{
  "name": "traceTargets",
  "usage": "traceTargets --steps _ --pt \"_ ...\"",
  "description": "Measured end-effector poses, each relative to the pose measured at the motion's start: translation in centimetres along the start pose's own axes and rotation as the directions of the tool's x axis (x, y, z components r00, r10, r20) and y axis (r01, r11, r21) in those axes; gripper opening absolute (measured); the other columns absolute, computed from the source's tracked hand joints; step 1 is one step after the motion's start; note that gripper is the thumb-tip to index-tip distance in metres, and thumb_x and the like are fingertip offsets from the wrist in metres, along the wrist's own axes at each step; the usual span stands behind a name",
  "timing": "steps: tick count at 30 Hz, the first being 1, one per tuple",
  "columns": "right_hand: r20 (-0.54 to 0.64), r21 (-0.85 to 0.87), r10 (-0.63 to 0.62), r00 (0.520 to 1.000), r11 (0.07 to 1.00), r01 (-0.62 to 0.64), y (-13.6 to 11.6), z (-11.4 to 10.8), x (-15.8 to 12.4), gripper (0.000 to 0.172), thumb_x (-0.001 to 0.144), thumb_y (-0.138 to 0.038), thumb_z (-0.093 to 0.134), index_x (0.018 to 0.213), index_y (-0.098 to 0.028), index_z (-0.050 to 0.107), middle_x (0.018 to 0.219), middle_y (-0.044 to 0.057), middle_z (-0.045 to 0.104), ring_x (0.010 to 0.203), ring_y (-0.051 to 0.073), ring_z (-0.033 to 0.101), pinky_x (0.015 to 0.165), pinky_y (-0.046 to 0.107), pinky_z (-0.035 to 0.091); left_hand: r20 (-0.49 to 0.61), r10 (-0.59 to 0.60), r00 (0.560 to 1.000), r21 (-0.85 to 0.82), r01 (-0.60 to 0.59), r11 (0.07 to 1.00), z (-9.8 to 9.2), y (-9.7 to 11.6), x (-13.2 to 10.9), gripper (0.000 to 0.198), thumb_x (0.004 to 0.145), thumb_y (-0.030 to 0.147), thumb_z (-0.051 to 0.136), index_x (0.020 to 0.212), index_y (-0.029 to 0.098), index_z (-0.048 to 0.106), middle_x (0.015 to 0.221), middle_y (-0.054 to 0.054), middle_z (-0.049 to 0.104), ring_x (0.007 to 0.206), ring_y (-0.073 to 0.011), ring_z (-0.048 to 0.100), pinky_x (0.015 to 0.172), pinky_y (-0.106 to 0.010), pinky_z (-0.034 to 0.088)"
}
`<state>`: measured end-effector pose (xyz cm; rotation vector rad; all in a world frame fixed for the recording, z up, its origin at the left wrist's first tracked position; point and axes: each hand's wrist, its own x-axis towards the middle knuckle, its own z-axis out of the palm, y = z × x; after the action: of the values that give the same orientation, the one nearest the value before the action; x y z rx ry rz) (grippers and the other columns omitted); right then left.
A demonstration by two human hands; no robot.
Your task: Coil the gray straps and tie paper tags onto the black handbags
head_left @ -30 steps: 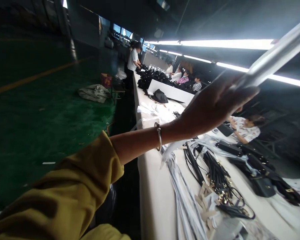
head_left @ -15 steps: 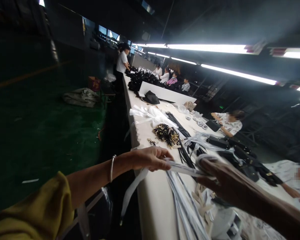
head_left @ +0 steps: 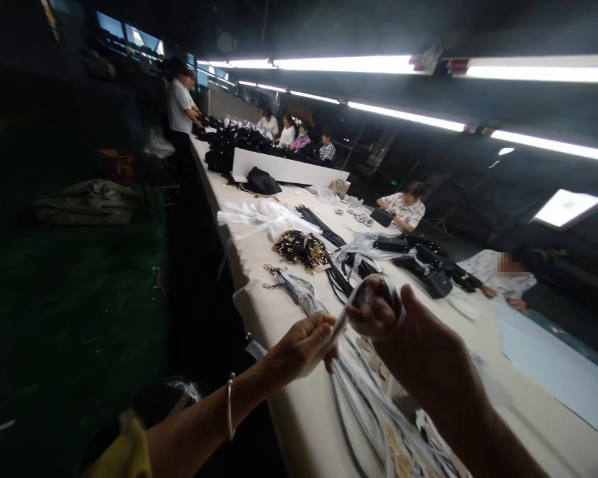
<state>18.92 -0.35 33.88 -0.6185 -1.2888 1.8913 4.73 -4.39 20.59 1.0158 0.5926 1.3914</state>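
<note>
Step in hand, as judged: working a coil of pale, glossy, flexible strip, held in the air over the long, cream-covered surface. Any next move calls for light, even tension so the loops keep their shape. The left hand pinches the strip's run between thumb and fingers. The right hand is curled, fingers inside the loops, thumb raised beside them. Long, greyish-white straps lie below.

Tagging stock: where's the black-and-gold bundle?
Head view, centre: the bundle lies on the table, beyond the left hand, just this side of the white strips.
</note>
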Motion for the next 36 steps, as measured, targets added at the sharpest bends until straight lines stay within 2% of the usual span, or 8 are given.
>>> traceTargets --steps 3,6,10,14,17,21,25,36 --pt "-0.029 -0.301 -0.358 0.933 0.893 0.333 0.1 -0.4 1.2 0.023 0.094 -0.037 0.056 0.11 -0.022 0.063 0.079 0.0 0.061 0.079 0.017 0.061 0.098 0.042 0.046 -0.081 0.049 0.995 0.036 -0.046 0.998 1.5 -1.7 -0.1 0.05 0.089 0.06 0.056 0.11 0.015 0.054 0.075 0.0 0.059 0.047 -0.0063 0.046 0.048 -0.02 0.036" --pt "0.159 -0.748 -0.507 0.847 0.498 0.438 1.1 -2.5 1.9 0.017 0.096 -0.035 0.053 0.107 -0.023 0.058 0.093 0.005 0.066 0.091 0.021 0.062 0.091 0.04 0.046 -0.047 -0.034 0.998 0.057 0.037 0.998 2.0 -1.8 -0.5 0.046 0.089 0.057 0.058 0.1 0.012 0.06 0.063 0.003 0.054 0.04 -0.0037 0.035 0.042 -0.019 0.026" --pt "0.484 -0.875 -0.182 0.856 -0.106 0.472 2.3 -6.6 2.2 0.015 0.099 -0.031 0.045 0.089 -0.021 0.05 0.086 0.008 0.063 0.08 0.023 0.057 0.073 0.036 0.043 0.034 -0.076 0.997 -0.02 0.077 0.997 1.2 -0.3 -1.0 0.044 0.089 0.054 0.058 0.089 0.011 0.064 0.06 0.001 0.053 0.053 -0.008 0.048 0.056 -0.021 0.037" --pt "0.347 -0.896 0.136 0.928 -0.245 0.371 2.4 -8.1 0.8 0.029 0.099 -0.044 0.04 0.083 -0.021 0.046 0.071 0.003 0.054 0.061 0.018 0.045 0.059 0.033 0.033 0.021 -0.183 0.983 0.077 0.181 0.981 -0.9 0.9 -1.0 0.04 0.071 0.045 0.079 0.088 0.013 0.061 0.069 0.003 0.055 0.058 -0.0081 0.047 0.056 -0.02 0.036" --pt "0.172 -0.962 0.366 0.914 -0.135 0.235 2.0 -7.1 -1.2 0.036 0.095 -0.051 0.048 0.079 -0.019 0.052 0.071 0.003 0.056 0.061 0.016 0.047 0.06 0.03 0.034 -0.003 -0.17 0.985 0.284 0.164 0.945 -2.3 0.9 -0.3 0.038 0.069 0.042 0.081 0.085 0.014 0.062 0.066 0.005 0.051 0.059 -0.0071 0.041 0.055 -0.02 0.032" --pt "0.085 -0.891 0.627 0.774 0.396 -0.223 1.9 -5.6 -3.2 0.052 0.096 -0.06 0.039 0.085 -0.015 0.063 0.06 0.001 0.056 0.05 0.011 0.047 0.053 0.025 0.036 0.117 -0.285 0.951 0.368 0.225 0.902 -3.1 0.3 0.8 0.045 0.071 0.054 0.078 0.079 0.013 0.063 0.063 0.005 0.051 0.055 -0.0067 0.041 0.053 -0.02 0.031" --pt "0.141 -0.404 0.452 0.881 0.838 -0.366 2.8 -5.1 -3.5 0.058 0.096 -0.06 0.042 0.092 -0.009 0.07 0.052 -0.002 0.051 0.042 0.008 0.04 0.059 0.029 0.048 0.253 -0.289 0.923 0.283 0.215 0.935 -3.1 -0.2 1.4 0.052 0.079 0.063 0.067 0.082 0.011 0.067 0.07 0.0 0.06 0.061 -0.0077 0.047 0.059 -0.021 0.034" --pt "-0.099 0.176 0.036 0.994 0.984 -0.018 1.7 -4.2 -1.2 0.036 0.095 -0.043 0.048 0.101 -0.016 0.07 0.063 -0.003 0.047 0.061 0.013 0.052 0.095 0.04 0.05 0.076 -0.182 0.98 -0.255 0.195 0.947 -0.1 -5.1 2.3 0.055 0.079 0.066 0.065 0.098 0.015 0.053 0.067 0.005 0.051 0.037 -0.0008 0.029 0.038 -0.018 0.017"
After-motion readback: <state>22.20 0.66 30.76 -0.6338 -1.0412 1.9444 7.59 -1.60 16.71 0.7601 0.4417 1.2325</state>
